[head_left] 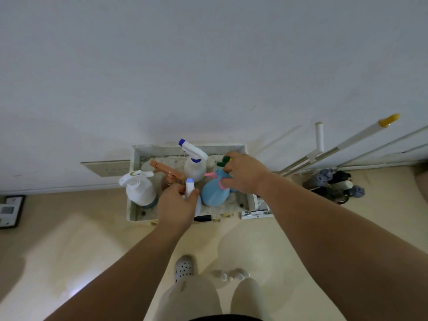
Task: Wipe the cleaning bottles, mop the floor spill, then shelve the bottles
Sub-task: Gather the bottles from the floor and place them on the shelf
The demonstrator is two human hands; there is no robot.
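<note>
Left hand [177, 205] is wrapped round a small white spray bottle [189, 184], right hand [243, 174] is pinching a green-and-yellow bottle cap [225, 160], both inside the shallow white tray [159, 149] of bottles on the floor.

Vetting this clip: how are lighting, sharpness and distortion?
Head view: dim, even light; soft shadow on the wall above the tray; pale glare on the floor; left hand gripping the white bottle and right hand gripping the blue bottle slightly soft; wide-angle stretch swells the forearms.

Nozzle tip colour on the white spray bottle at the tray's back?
Blue nozzle tip on that spray bottle; the head view shows it best.
</note>
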